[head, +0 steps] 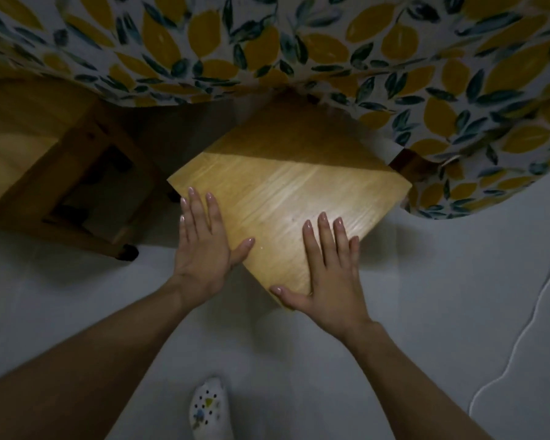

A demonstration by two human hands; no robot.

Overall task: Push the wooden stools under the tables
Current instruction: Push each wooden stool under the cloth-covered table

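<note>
A square wooden stool [283, 192] stands in the middle, turned like a diamond, its far corner under the hanging lemon-print tablecloth [299, 46] of the table. My left hand [204, 246] lies flat on the seat's near-left edge, fingers spread. Over the near corner of the seat my right hand [327, 277] rests flat too, thumb along the edge. Neither hand grips anything. A second wooden stool [54, 160] stands at the left, partly under the cloth, its legs and rungs showing.
The floor [442, 281] is pale grey. A white cable [521, 338] snakes along the floor at the right. A foot in a white patterned sock [210, 408] shows at the bottom centre. A dark table leg [407, 163] shows right of the stool.
</note>
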